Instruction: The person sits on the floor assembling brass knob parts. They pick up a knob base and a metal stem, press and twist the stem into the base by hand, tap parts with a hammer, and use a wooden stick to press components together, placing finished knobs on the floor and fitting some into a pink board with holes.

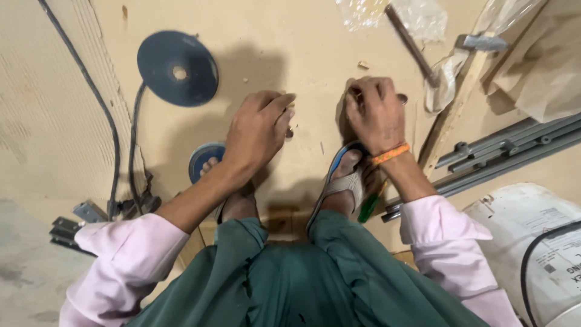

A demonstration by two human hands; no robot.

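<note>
I am squatting over a pale wooden board (290,36), looking down at both hands. My left hand (257,130) hangs fingers-down with its fingertips pinched on a small dark object, too small to identify, near a little hole in the board. My right hand (375,112) is curled shut just to the right, over a small piece hidden under the fingers; an orange thread band circles its wrist. Both feet in sandals (342,181) rest on the board below the hands. A green-handled tool (370,206) lies beside the right foot.
A large blue-grey disc (177,68) lies at upper left and a smaller blue one (203,158) by my left foot. A black cable (103,109) runs along the left. A hammer (414,45), plastic wrap, a wooden strip, grey metal rails (502,151) and a white sack (532,242) are on the right.
</note>
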